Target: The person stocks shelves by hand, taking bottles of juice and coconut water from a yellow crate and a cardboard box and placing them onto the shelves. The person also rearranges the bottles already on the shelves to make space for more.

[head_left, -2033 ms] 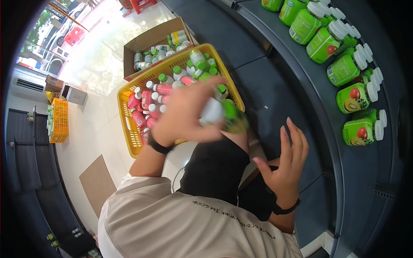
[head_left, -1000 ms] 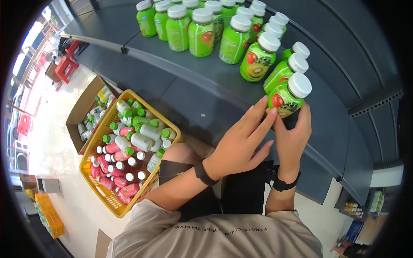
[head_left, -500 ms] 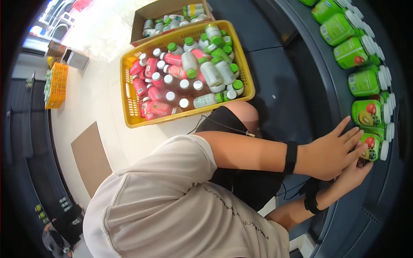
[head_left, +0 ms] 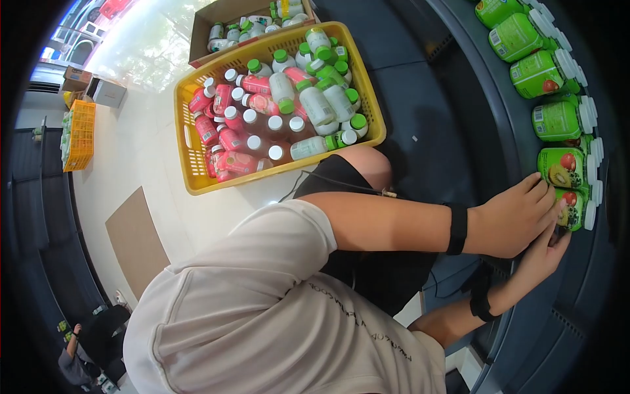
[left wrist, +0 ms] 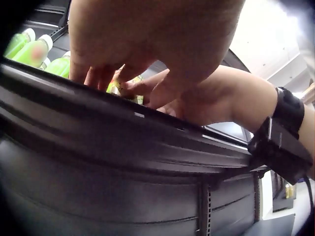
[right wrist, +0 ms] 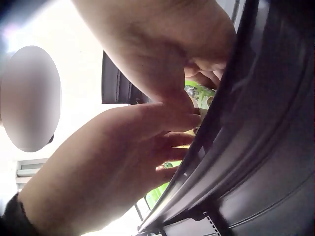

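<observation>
Shifted since half a second ago, the end green bottle point(head_left: 575, 214) stands upright, nearer its neighbour point(head_left: 561, 172) at 12 o'clock on the shelf point(head_left: 522, 141). The left hand point(head_left: 508, 220), fingers extended, touches it towards 3; the right hand point(head_left: 541, 259) grips it towards 1.

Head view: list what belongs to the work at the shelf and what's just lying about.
In the job: green bottles, shelf; perhaps yellow crate.

Seemingly just lying about: brown sheet on the floor, orange crate, white scrap.
</observation>
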`<control>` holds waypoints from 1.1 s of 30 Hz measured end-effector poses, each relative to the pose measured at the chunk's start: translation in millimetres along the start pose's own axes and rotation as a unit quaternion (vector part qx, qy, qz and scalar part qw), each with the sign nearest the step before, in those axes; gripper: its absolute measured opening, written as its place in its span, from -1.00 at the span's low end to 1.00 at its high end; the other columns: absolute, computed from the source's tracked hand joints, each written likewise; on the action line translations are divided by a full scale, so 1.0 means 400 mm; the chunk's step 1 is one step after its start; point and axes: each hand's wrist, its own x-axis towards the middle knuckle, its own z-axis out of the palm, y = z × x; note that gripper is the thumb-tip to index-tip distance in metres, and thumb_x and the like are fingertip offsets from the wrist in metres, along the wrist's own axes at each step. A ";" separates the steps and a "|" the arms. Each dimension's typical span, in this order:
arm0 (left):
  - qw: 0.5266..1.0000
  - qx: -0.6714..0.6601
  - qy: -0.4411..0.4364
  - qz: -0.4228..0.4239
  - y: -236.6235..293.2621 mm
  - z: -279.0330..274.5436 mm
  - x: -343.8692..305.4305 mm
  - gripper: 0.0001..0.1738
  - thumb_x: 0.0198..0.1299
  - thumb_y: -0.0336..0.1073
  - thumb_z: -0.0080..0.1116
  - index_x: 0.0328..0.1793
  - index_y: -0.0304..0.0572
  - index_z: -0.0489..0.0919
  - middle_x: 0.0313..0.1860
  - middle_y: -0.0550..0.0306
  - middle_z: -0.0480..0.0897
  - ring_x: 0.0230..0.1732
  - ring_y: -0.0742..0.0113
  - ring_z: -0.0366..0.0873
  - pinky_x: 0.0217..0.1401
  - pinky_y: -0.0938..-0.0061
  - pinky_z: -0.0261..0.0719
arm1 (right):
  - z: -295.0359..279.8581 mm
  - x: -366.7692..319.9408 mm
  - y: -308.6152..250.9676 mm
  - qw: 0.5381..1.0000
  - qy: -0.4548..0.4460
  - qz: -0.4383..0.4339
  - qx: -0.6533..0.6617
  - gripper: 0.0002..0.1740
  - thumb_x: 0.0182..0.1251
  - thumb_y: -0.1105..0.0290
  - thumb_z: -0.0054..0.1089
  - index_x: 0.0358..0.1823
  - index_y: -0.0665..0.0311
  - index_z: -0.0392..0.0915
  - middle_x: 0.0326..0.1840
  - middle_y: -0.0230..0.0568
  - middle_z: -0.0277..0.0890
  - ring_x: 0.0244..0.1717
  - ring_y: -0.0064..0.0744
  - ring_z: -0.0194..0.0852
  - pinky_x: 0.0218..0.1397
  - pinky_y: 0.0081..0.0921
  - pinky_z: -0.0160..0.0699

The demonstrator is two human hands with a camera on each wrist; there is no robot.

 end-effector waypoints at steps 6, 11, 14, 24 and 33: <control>1.000 0.001 -0.009 -0.002 -0.007 0.006 0.010 -0.38 0.19 -0.17 0.12 0.29 -0.51 0.56 -0.02 -0.09 0.58 0.08 0.02 0.49 0.38 0.15 0.41 | -0.010 0.028 0.039 0.999 -0.030 -0.002 0.031 -0.53 0.60 0.25 0.19 0.40 0.33 0.47 -0.12 -0.23 0.71 -0.16 -0.62 0.61 -0.07 -0.54 0.58; 0.998 -0.066 0.002 -0.002 -0.011 0.000 0.012 -0.35 0.02 -0.24 0.27 0.25 -0.51 0.57 -0.01 -0.13 0.56 0.12 -0.07 0.47 0.35 0.14 0.45 | -0.009 0.040 0.064 0.998 -0.031 -0.028 0.037 -0.56 0.59 0.30 0.19 0.39 0.29 0.49 -0.09 -0.29 0.69 -0.16 -0.63 0.58 -0.03 -0.57 0.56; 0.981 -0.191 -0.011 0.022 -0.043 -0.071 -0.016 -0.51 -0.09 -0.29 0.36 0.06 -0.23 0.62 0.01 -0.07 0.55 0.07 -0.08 0.51 0.16 0.10 0.54 | -0.006 0.034 0.027 0.999 -0.003 -0.001 -0.032 -0.50 0.52 0.15 0.30 0.35 0.25 0.55 -0.12 -0.27 0.71 -0.21 -0.59 0.60 -0.06 -0.55 0.56; 0.858 0.158 -0.424 -0.244 -0.586 -0.286 -0.451 -0.82 0.09 -0.39 0.20 -0.17 -0.06 0.71 -0.35 -0.04 0.74 -0.26 -0.09 0.75 -0.26 0.08 0.67 | 0.007 -0.015 -0.010 0.985 0.088 -0.033 -0.145 -0.43 0.43 -0.03 0.35 0.25 0.26 0.65 0.00 -0.17 0.72 -0.09 -0.43 0.66 0.02 -0.41 0.57; 0.794 0.189 -0.568 -0.111 -0.668 -0.155 -0.618 -0.82 0.14 -0.29 0.19 -0.23 -0.12 0.74 -0.32 -0.03 0.77 -0.23 -0.09 0.77 -0.26 0.10 0.69 | -0.094 -0.169 0.012 0.971 0.062 -0.184 -0.142 -0.72 0.63 0.41 0.06 0.12 0.43 0.65 0.09 -0.03 0.65 0.01 -0.19 0.63 0.01 -0.36 0.57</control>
